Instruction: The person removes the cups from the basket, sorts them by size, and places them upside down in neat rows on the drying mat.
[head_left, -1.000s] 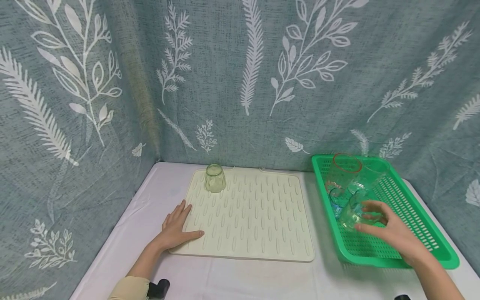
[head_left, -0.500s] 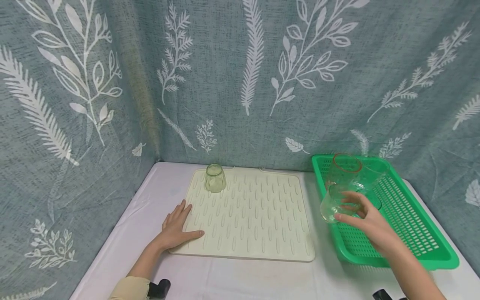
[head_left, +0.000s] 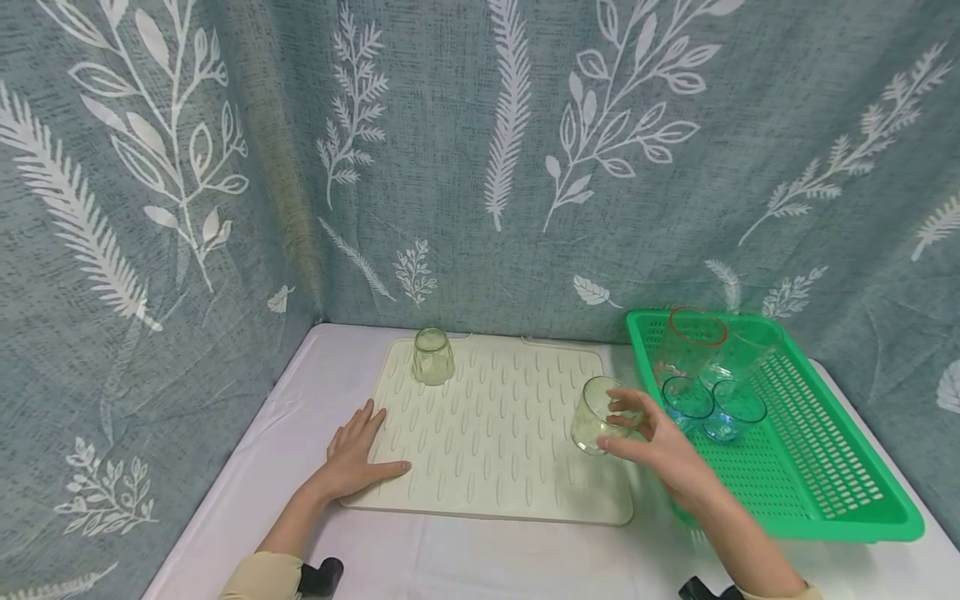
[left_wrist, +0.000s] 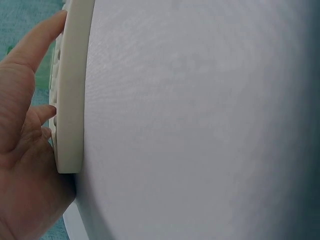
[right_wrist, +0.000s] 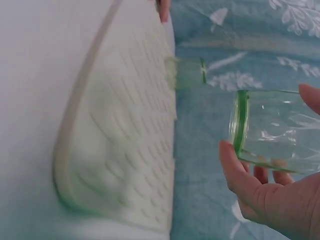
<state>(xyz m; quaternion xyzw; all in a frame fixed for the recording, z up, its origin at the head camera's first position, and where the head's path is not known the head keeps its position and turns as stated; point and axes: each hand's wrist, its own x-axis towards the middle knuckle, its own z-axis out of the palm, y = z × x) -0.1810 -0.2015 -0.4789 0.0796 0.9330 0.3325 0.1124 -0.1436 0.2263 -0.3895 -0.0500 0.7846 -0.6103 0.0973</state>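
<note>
Above the mat (head_left: 480,437), right fingers (head_left: 632,449) seemingly cup glass (head_left: 591,421).

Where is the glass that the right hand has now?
In the head view, the glass is right of centre, in the right hand, above the right side of the cream mat and left of the green basket.

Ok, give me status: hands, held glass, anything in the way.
Right hand grips pale green glass, rim up, above mat, right side. Left hand rests on mat's left edge. Nothing seen blocking; upside-down glass at far left corner.
</note>
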